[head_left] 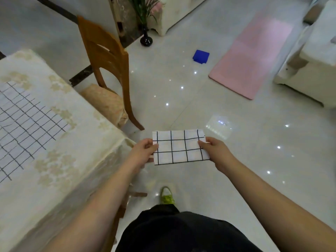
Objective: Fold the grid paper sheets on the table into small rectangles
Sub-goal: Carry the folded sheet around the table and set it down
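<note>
Setting: glossy pale tiled floor [181, 106], counter [54, 170] under a cream floral cloth at left.
Left hand [143, 151]: pinches the left edge of the folded grid sheet [179, 147], thumb on top, fingers hidden beneath.
Right hand [216, 151]: pinches the right edge likewise.
Folded grid sheet: small rectangle, held flat in the air over the floor, off the counter.
Unfolded grid sheet [23, 124]: flat on the counter, cut off at the left border.
Wooden chair [107, 60]: beside the counter.
Pink mat [252, 55], blue folded item [201, 56], black vase [146, 40]: on the floor beyond; the blue item's material is unclear.

The unfolded grid sheet [23, 124] on the table runs off the left edge.
</note>
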Motion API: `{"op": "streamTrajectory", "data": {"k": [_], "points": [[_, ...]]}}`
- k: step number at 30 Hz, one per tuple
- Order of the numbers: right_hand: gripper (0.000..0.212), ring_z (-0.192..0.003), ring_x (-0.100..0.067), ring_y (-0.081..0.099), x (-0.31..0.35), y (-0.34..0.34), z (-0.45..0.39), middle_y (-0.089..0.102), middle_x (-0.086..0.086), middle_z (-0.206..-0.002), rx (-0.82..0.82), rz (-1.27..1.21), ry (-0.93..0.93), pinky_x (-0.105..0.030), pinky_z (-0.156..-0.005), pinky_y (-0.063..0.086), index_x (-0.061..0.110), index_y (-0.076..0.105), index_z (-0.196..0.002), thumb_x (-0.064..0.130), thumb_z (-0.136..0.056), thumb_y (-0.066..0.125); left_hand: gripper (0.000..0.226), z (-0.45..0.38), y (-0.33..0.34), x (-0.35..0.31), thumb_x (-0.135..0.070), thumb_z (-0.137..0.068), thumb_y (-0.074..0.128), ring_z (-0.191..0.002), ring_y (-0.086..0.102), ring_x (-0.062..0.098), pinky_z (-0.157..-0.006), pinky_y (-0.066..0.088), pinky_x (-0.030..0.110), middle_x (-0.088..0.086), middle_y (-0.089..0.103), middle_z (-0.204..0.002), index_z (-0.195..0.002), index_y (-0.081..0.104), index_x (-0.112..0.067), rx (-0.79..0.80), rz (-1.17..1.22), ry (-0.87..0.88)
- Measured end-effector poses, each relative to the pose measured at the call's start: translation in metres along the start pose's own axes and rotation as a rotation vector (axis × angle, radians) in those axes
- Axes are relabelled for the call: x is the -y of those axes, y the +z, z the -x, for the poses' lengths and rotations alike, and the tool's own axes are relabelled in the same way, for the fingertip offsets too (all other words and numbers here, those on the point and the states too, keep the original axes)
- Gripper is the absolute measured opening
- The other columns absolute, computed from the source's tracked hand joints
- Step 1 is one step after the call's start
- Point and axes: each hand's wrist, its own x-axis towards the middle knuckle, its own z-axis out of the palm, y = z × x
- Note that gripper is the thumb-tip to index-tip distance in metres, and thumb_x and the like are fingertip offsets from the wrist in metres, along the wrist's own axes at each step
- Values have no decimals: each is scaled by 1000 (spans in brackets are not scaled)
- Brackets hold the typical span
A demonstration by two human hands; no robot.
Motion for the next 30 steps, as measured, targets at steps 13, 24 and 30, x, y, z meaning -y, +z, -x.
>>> {"op": "streamTrajectory", "data": {"k": [13,24,30], "points": [[13,-84,-26,67,74,-9,-129,71,-17,-98,72,2,2,-44,-83,55,1,68,-98,10,-90,64,28,-106,3,-73,-11,-94,60,-80,66,24,-60,59,26,18,67,-102,-114,58,8,-57,146,-102],[10,-88,-30,69,177,-27,-286,72,-19,-100,242,48,-2,-41,-81,58,3,70,-95,11,-90,64,9,-216,18,-174,-16,-93,63,-62,66,10,-56,56,24,3,67,-76,-88,64,-9,-230,206,-112],[15,-88,-25,71,246,-20,-355,74,-14,-99,319,63,-40,-31,-73,57,3,70,-100,13,-91,63,14,-274,14,-231,-17,-95,60,-68,68,17,-60,60,30,10,71,-86,-92,66,-6,-348,207,-89]]}}
